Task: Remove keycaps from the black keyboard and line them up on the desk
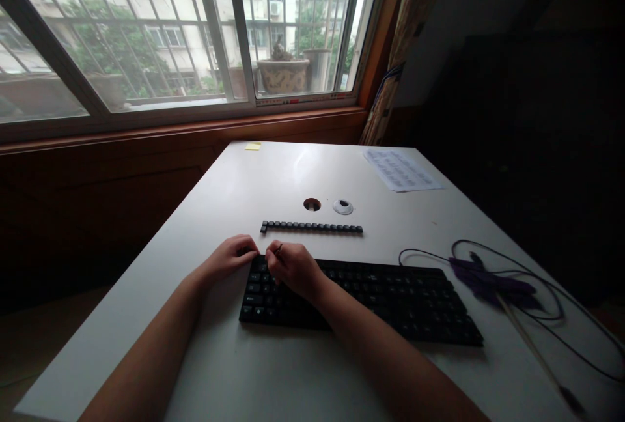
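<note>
A black keyboard [390, 292] lies on the white table. My left hand [232, 256] is at its far left corner, fingers bent, with the fingertips and thumb closed against that corner. Over the upper left keys is my right hand [295, 267], closed in a pinch; a small dark thing shows at its fingers, too little of it to name. The right fingertips and whatever is beneath them are hidden. Beyond both hands, a row of loose black keycaps [312, 226] is lined up on the table, with one keycap below the row's left end.
Right of the keyboard lie a black cable [459, 249], a purple cloth [493, 282] and a thin stick with a dark tip [532, 347]. Farther back are a cable hole [312, 204], a round cover [342, 206], printed papers [403, 170] and a yellow sticky note [252, 146].
</note>
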Motion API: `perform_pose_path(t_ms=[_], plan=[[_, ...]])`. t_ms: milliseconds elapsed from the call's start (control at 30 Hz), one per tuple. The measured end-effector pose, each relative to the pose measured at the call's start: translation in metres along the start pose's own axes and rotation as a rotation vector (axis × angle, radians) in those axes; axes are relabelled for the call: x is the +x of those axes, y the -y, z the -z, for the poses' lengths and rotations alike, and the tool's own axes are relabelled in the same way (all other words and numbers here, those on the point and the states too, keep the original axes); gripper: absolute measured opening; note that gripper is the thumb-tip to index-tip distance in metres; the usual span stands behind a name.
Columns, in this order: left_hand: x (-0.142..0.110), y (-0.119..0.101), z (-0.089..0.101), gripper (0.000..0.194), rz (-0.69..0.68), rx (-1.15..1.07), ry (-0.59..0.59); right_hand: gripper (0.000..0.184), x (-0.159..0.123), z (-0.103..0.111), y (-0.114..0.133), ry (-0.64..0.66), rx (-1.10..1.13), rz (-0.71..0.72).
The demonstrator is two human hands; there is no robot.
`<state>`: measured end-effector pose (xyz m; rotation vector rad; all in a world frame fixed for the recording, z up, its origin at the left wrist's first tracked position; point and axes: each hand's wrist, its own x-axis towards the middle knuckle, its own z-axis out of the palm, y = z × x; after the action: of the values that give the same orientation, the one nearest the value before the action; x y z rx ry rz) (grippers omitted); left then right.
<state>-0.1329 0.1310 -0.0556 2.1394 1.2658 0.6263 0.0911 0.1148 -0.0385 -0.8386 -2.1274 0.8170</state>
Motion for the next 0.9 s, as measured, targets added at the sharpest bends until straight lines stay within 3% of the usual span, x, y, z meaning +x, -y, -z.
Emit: perform_pose_path(t_ms=[167,333,633,900], plan=[[0.000,0.001,-0.001,0.018,0.002,-0.006,-0.009,0.022,0.000,-0.005,-0.004,-0.023,-0.173,0.097],[0.001,0.003,-0.001,0.019,-0.019,-0.012,-0.013,0.030,-0.001,-0.011,0.000,0.055,-0.300,0.177],[0.000,0.002,-0.001,0.017,-0.016,-0.016,-0.007,0.024,0.003,-0.005,-0.006,-0.066,-0.143,0.005],[0.000,0.001,-0.001,0.017,-0.018,-0.015,-0.016,0.023,0.000,-0.006,0.000,0.016,-0.219,0.110]])
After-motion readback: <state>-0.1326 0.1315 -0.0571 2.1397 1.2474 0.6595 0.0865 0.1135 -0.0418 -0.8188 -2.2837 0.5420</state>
